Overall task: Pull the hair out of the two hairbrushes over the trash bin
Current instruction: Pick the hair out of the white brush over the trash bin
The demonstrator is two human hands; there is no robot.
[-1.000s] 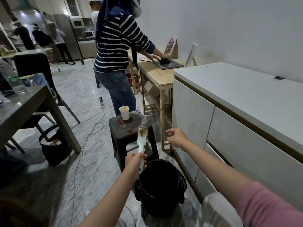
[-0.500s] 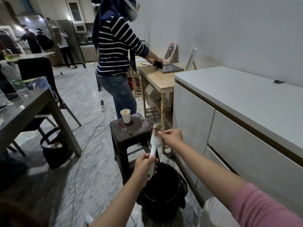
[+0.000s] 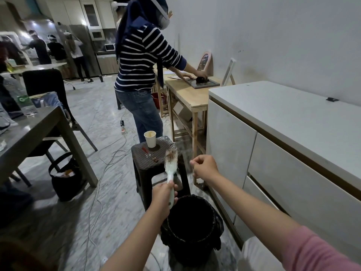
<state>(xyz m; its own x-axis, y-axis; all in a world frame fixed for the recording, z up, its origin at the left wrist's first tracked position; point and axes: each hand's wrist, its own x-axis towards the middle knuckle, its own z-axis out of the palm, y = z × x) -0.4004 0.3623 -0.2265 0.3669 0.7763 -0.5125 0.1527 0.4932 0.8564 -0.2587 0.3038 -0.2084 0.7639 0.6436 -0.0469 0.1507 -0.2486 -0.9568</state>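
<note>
We grip the white hairbrush (image 3: 171,166) by its handle with our left hand (image 3: 163,196), fingers curled round it, so the brush stands nearly upright with its bristled head at the top. A reddish-brown tangle of hair (image 3: 172,154) sits in the upper bristles. Our right hand (image 3: 205,167) is held just to the right of the brush head, apart from it, with the fingers curled in and thumb against forefinger; whether a strand is pinched there is too fine for us to tell.

Below our hands stands the black trash bin (image 3: 192,229), lined with a dark bag, on the marble floor (image 3: 101,122). The brush's handle end hangs over the bin's far left rim.

Behind the bin is a dark woven stool (image 3: 154,163). A paper cup (image 3: 150,139) stands near its far edge, toward the middle, and a small red-handled tool (image 3: 148,153) lies on the left part of its top.

To our right runs a white cabinet (image 3: 273,122) with a small dark object (image 3: 332,99) near its back edge. Beyond it, a person in a striped top (image 3: 144,61) bends over a wooden table (image 3: 187,92). At left is a grey table (image 3: 29,130) with a plastic bottle (image 3: 21,96) near its far edge, and a black bag (image 3: 65,178) sits on the floor beside its leg.
</note>
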